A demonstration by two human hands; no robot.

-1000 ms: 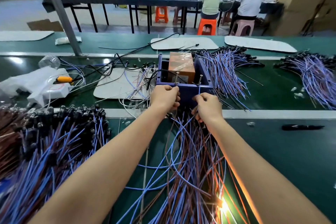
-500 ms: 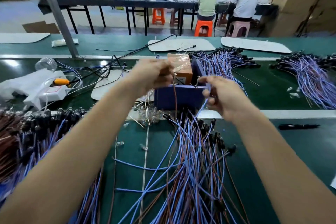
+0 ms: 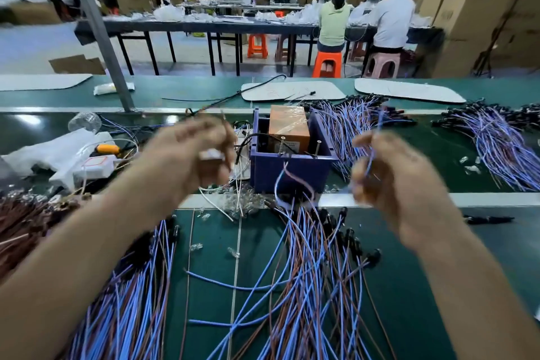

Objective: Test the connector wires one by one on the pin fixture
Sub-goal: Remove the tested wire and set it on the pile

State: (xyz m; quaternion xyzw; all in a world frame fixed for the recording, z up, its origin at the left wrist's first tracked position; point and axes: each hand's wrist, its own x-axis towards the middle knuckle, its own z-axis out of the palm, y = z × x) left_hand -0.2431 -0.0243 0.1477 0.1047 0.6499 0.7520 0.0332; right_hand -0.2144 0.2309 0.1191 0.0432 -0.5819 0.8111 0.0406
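The pin fixture [image 3: 289, 166] is a dark blue box with an orange block [image 3: 288, 126] inside and metal pins at its front rim. My left hand [image 3: 190, 155], blurred, is raised left of the box and pinches a brown wire end. My right hand [image 3: 391, 175], also blurred, is raised right of the box and pinches a blue wire [image 3: 372, 152] that runs upward. In front of the box lies a loose heap of blue and brown connector wires [image 3: 306, 286].
More wire bundles lie at the left [image 3: 125, 301], behind the box [image 3: 344, 123] and at the far right [image 3: 496, 137]. White bags and a power strip [image 3: 93, 166] sit on the left. Small clear bulbs [image 3: 239, 202] are scattered near the box. A grey pole [image 3: 99, 32] stands at the back left.
Both hands have lifted off the fixture's front rim and moved apart, left hand leftward, right hand rightward, each carrying a wire end. The view has tilted up.
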